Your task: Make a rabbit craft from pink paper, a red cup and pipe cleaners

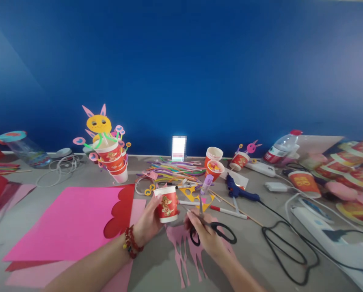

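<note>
My left hand, with a red beaded bracelet at the wrist, is closed around the side of a red and white paper cup with a gold dragon print. The cup stands nearly upright, raised above the table. To its right, my right hand holds a pair of scissors with black handles. Their blades point up and away from me, and part of a handle is hidden by the fingers. Beneath both hands lies a cut piece of pink paper with long pointed strips.
Pink sheets lie at left, below stacked decorated cups. Pipe cleaners are heaped behind my hands. A blue glue gun, its black cord and a white power strip are at right. A purple glue stick stands near the scissors.
</note>
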